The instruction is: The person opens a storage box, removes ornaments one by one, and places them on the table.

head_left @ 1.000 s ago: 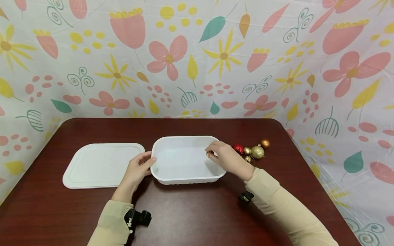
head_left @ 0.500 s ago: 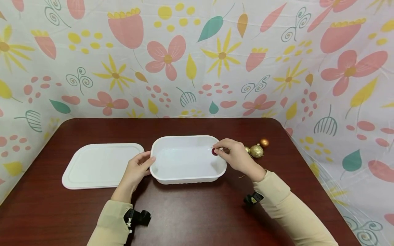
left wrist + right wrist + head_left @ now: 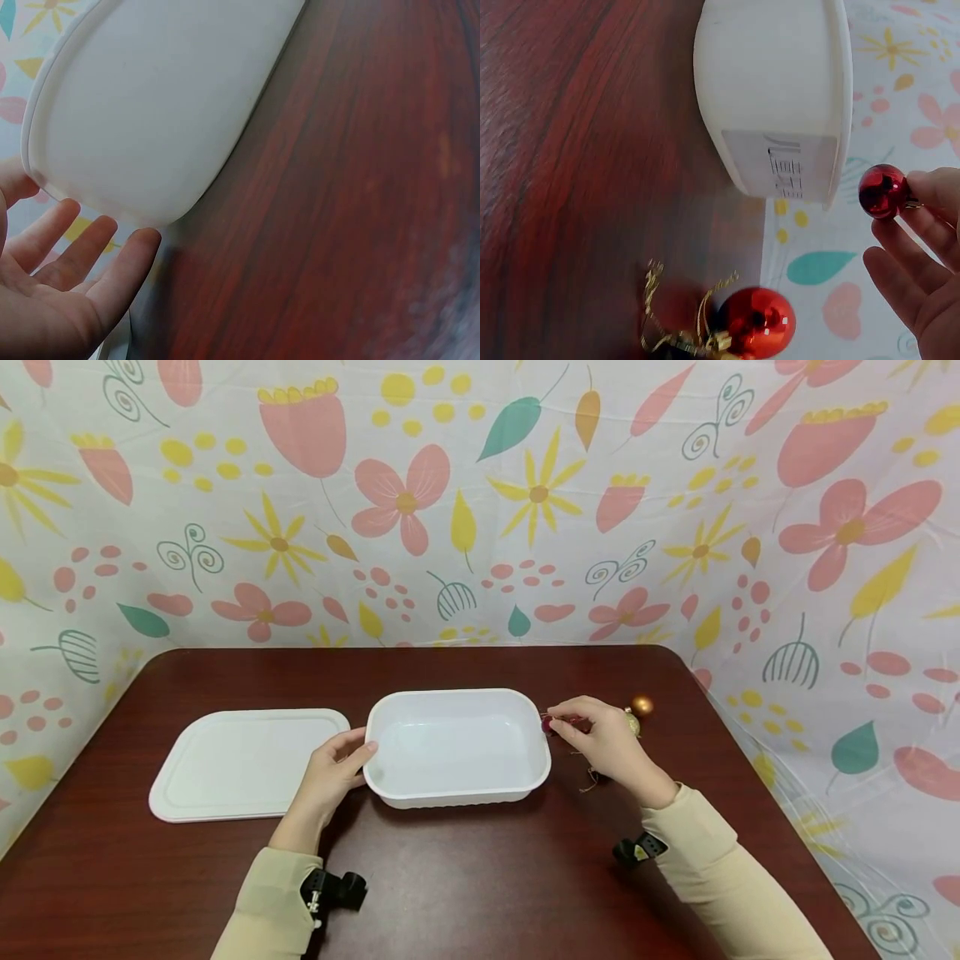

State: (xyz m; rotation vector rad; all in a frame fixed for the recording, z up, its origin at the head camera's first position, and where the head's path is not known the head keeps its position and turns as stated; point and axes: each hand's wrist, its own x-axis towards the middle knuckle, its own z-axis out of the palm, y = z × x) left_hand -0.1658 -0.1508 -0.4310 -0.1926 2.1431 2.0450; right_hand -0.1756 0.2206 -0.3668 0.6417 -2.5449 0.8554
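A white rectangular plastic container [image 3: 457,797] stands at mid-table in the head view, its visible inside bare. My left hand [image 3: 337,764] holds its left end, thumb over the rim and fingers against the outer wall [image 3: 150,120]. My right hand [image 3: 603,739] pinches a small shiny red Christmas ball [image 3: 883,192] by its gold cap, between thumb and fingers. In the head view that ball overlaps the container's right rim. Below the hand in the right wrist view, a larger red ball [image 3: 757,322] lies on the table beside gold cords [image 3: 652,292].
A white lid [image 3: 240,764] lies flat left of the container. Past my right hand, an orange-gold ball [image 3: 642,706] and a glittery gold ball [image 3: 633,722] sit on the dark wooden table [image 3: 450,877], partly covered by the hand. A flower-patterned cloth [image 3: 480,510] hangs behind.
My right hand has moved right, from over the container's inside to its right rim, carrying the small red ball. My left hand keeps its hold on the left end.
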